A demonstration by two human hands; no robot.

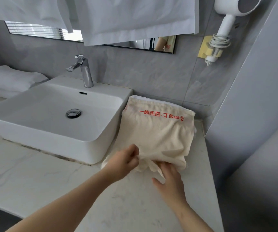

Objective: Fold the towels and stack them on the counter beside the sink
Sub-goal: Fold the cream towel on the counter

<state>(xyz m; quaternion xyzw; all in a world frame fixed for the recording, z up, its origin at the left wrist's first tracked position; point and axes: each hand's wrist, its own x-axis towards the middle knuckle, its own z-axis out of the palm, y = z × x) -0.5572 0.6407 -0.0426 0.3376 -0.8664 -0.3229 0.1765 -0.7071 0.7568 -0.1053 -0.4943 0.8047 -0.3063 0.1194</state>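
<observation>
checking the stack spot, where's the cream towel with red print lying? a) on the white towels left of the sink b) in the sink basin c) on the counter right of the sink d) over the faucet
c: the cream towel lies on the counter, right of the sink.

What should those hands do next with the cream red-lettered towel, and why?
Probably smooth the bunched near edge flat. The cream red-lettered towel lies on the pale marble counter beside the white sink, but its near edge is crumpled where the left hand pinches it and the right hand presses.
</observation>
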